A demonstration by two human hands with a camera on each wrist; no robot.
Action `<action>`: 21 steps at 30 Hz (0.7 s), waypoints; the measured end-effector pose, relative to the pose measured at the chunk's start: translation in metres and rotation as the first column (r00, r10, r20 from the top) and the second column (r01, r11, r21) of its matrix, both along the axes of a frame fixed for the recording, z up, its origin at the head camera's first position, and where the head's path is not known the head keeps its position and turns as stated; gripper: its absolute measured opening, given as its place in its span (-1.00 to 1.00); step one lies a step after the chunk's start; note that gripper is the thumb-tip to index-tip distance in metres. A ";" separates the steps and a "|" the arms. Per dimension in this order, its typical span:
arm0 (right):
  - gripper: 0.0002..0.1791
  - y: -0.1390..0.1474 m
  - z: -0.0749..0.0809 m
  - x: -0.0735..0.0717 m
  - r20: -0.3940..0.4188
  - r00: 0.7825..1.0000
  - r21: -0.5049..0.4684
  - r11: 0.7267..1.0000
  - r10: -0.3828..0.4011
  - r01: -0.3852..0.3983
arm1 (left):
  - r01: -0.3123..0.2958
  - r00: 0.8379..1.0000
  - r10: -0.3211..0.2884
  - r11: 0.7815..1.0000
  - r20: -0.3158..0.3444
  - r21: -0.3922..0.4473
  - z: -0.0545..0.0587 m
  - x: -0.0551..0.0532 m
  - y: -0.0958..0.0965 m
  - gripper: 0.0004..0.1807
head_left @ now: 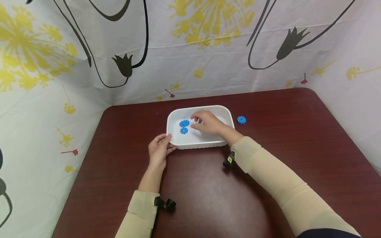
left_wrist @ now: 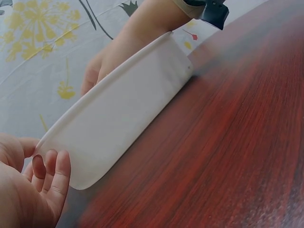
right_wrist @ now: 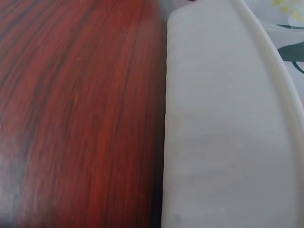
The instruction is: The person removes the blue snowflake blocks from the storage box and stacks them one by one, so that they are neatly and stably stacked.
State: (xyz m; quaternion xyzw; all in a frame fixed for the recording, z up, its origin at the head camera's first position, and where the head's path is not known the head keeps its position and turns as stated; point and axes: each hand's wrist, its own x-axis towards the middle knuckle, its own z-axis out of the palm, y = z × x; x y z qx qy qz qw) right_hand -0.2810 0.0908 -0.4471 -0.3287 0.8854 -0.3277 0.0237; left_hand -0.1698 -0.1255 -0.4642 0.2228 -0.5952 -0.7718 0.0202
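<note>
A white plastic tray [head_left: 200, 144] with rounded corners sits on the table, and my left hand [head_left: 158, 151] grips its front-left corner. In the left wrist view the thumb is at the rim of the tray [left_wrist: 118, 114], with the fingers against the outer wall. Inside, at the left, lie a few blue notched discs [head_left: 184, 130], some touching. My right hand [head_left: 209, 123] reaches over the tray just right of these discs, thumb and fingers bent and apart, with nothing visible between them. The right wrist view shows only the outer wall of the tray [right_wrist: 223, 118], not the hand.
More blue notched discs [head_left: 241, 120], seemingly stacked, lie on the table right of the tray. The dark red wood-grain table [head_left: 125, 132] extends around it. A white cloth [head_left: 208, 76] printed with flowers hangs behind and at both sides.
</note>
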 end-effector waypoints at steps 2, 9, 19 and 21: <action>-0.62 -0.005 -0.001 0.001 0.013 1.000 0.025 0.999 0.025 -0.025 | -0.001 1.000 0.001 1.000 0.000 -0.001 0.000 0.000 0.000 -0.70; -0.63 -0.017 0.001 0.004 0.093 0.989 0.161 0.978 0.118 -0.132 | -0.004 1.000 0.004 1.000 -0.001 0.007 -0.001 -0.001 0.001 -0.72; -0.64 -0.023 0.000 0.010 0.141 0.979 0.342 0.920 0.150 -0.190 | -0.004 1.000 0.004 1.000 0.003 0.013 -0.001 -0.001 0.000 -0.73; -0.69 -0.021 0.002 0.010 0.138 0.982 0.342 0.924 0.130 -0.170 | -0.003 1.000 0.003 1.000 0.007 0.011 0.000 -0.001 0.000 -0.72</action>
